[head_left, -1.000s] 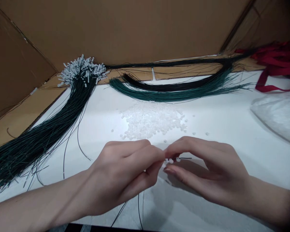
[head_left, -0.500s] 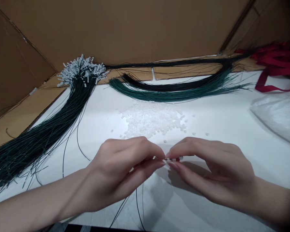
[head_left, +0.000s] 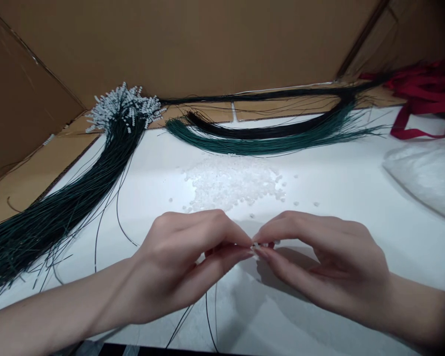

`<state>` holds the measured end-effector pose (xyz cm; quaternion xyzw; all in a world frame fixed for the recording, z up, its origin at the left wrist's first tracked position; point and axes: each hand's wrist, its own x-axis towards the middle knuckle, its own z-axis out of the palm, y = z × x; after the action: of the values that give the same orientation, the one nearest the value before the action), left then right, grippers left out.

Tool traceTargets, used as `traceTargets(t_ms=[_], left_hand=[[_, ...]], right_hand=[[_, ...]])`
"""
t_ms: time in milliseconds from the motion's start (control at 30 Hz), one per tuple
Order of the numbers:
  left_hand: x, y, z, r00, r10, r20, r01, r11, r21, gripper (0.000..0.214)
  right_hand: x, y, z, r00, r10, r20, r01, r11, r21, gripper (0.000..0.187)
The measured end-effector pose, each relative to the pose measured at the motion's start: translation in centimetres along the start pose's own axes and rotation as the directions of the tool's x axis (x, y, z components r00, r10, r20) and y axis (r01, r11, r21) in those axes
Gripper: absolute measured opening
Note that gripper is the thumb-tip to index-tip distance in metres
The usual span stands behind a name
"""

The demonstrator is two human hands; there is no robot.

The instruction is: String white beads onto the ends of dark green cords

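Observation:
My left hand [head_left: 181,264] pinches a thin dark cord [head_left: 207,316] that hangs down from its fingers toward the table's near edge. My right hand [head_left: 319,262] pinches small clear beads [head_left: 261,244] on the cord's end, fingertip to fingertip with the left. Both hands hover just above the white table [head_left: 356,198]. Behind them lies a loose heap of clear beads [head_left: 232,183].
A thick bundle of dark green cords with white beaded tips [head_left: 122,106] runs along the left. More green and black cords [head_left: 267,138] curve across the back. Red ribbon [head_left: 422,94] and a clear plastic bag [head_left: 426,173] lie at the right. Cardboard walls [head_left: 207,44] surround the table.
The bare black cord tip that stuck out past my right fingers a second ago is now hidden between them. Both hands have closed in slightly, fingertips together.

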<state>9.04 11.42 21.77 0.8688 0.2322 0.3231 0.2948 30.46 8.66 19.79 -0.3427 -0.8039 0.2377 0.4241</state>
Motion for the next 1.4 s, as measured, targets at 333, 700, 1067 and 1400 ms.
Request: traceTargets(t_ms=[333,700,1067,1400], left_hand=[[-0.1,0.0,0.0,0.999,-0.001,-0.033,0.002,1.000,0.028,0.025],[0.1,0.3,-1.6,0.995,-0.066,0.069,0.061,0.996,0.064,0.009],[0.2,0.1,-2.2,0.984,-0.029,0.176,0.010,0.994,0.106,0.015],[0.3,0.1,-2.0,0.992,-0.024,0.120,0.012,0.994,0.106,0.015]], right_hand=[[-0.1,0.1,0.1,0.998,0.021,-0.054,-0.021,1.000,-0.002,0.011],[-0.1,0.4,-0.1,0.996,0.034,-0.080,-0.033,0.999,0.011,0.010],[0.0,0.8,-0.2,0.997,0.051,-0.049,-0.050,0.999,0.018,0.008],[0.0,0.5,-0.1,0.997,0.052,-0.060,-0.051,0.999,0.018,0.006]])
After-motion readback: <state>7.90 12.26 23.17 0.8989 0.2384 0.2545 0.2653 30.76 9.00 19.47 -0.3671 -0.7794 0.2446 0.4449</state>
